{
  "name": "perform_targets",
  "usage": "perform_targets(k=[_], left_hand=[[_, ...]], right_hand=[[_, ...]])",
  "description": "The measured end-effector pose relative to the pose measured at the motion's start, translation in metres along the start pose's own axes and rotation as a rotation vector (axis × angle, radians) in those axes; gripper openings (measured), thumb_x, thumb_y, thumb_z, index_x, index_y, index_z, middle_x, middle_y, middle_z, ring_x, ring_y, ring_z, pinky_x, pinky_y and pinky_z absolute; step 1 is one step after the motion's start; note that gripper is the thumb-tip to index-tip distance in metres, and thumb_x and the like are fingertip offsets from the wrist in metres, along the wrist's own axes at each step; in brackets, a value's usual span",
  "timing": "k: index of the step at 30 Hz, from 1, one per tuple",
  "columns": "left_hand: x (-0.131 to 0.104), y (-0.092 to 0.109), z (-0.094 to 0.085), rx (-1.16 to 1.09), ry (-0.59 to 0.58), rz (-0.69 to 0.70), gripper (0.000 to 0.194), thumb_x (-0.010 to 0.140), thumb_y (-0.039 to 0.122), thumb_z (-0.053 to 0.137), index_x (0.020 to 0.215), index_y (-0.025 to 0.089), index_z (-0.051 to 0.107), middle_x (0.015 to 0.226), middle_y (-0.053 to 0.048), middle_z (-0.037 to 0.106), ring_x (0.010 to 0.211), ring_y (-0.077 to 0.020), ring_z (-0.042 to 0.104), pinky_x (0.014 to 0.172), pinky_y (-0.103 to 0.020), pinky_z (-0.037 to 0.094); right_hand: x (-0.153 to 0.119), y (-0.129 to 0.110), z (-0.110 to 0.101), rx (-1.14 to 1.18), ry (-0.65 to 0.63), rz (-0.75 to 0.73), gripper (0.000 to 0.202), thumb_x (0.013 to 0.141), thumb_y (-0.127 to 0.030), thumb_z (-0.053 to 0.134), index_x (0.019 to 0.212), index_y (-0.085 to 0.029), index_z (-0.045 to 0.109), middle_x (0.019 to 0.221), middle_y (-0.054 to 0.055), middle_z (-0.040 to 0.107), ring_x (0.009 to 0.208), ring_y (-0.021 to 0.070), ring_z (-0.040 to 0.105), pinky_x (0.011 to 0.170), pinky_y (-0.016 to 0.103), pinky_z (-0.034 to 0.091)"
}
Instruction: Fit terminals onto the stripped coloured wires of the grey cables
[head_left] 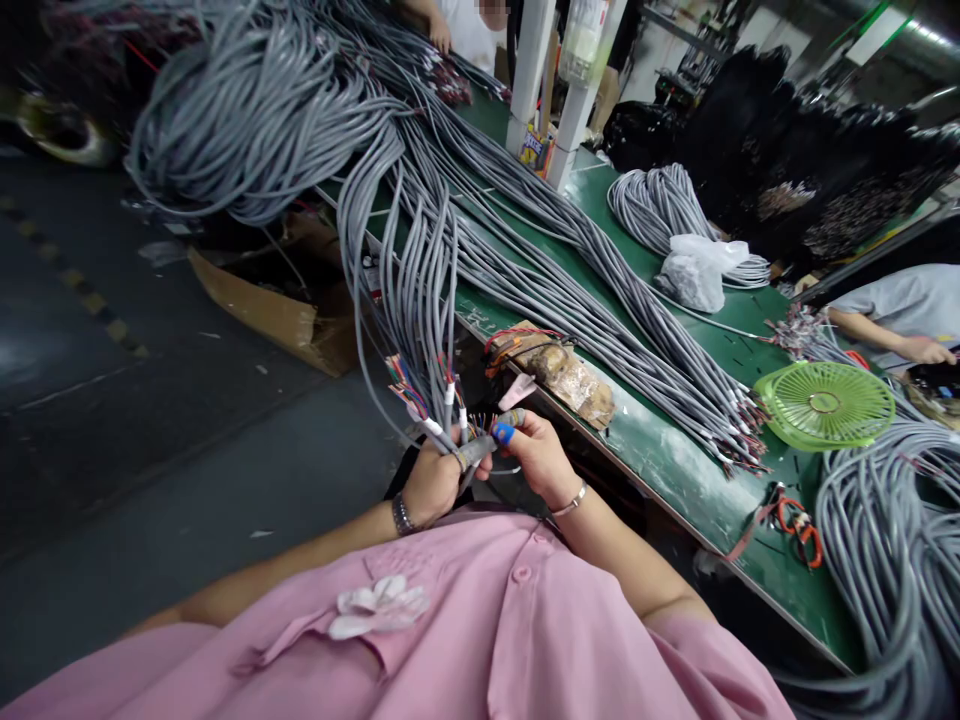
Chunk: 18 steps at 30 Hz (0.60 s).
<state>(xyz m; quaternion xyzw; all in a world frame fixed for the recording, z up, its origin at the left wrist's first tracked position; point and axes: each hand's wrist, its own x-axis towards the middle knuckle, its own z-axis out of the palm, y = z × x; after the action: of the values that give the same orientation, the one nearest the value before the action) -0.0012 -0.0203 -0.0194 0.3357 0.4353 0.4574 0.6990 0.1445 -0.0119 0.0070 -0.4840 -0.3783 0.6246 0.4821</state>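
My left hand (435, 482) is closed around grey cables (474, 452) just in front of my body. White-banded ends with stripped, coloured wires (405, 388) stick up beside that hand. My right hand (546, 462) meets the same cables from the right, its thumb and fingers pinched on a cable end. Blue tape (502, 433) wraps a digit of the right hand. Thin coloured wire tips show between the two hands. The cables run up from my hands to a hanging grey bundle (405, 250) at the bench edge.
Long grey cables cover much of the green bench (637, 440). On it are a taped block (574, 380), a green fan (825, 402), orange-handled pliers (801, 530) and a plastic bag (701, 270). A cardboard box (277, 320) sits below. Co-workers are at the right and far end.
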Motion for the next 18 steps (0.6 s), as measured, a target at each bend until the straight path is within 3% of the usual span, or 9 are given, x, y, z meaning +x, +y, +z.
perform_targets(k=[5, 18], left_hand=[[0.000, 0.000, -0.007, 0.078, -0.086, -0.012, 0.016, 0.071, 0.027, 0.073, 0.074, 0.015, 0.064, 0.057, 0.000, 0.064, 0.047, -0.0124, 0.057, 0.047, -0.024, 0.047], [0.004, 0.006, 0.002, -0.110, 0.048, -0.004, 0.017, 0.071, 0.029, 0.073, 0.070, 0.015, 0.062, 0.053, 0.000, 0.062, 0.044, -0.0116, 0.054, 0.043, -0.023, 0.043]], right_hand=[[0.002, -0.002, 0.003, -0.042, -0.059, 0.006, 0.025, 0.068, -0.037, 0.078, 0.072, -0.017, 0.063, 0.058, -0.004, 0.058, 0.052, 0.0090, 0.048, 0.054, 0.024, 0.038], [0.003, 0.008, 0.007, 0.043, 0.073, -0.047, 0.018, 0.070, -0.031, 0.076, 0.074, -0.018, 0.064, 0.065, -0.003, 0.059, 0.056, 0.0090, 0.049, 0.055, 0.023, 0.040]])
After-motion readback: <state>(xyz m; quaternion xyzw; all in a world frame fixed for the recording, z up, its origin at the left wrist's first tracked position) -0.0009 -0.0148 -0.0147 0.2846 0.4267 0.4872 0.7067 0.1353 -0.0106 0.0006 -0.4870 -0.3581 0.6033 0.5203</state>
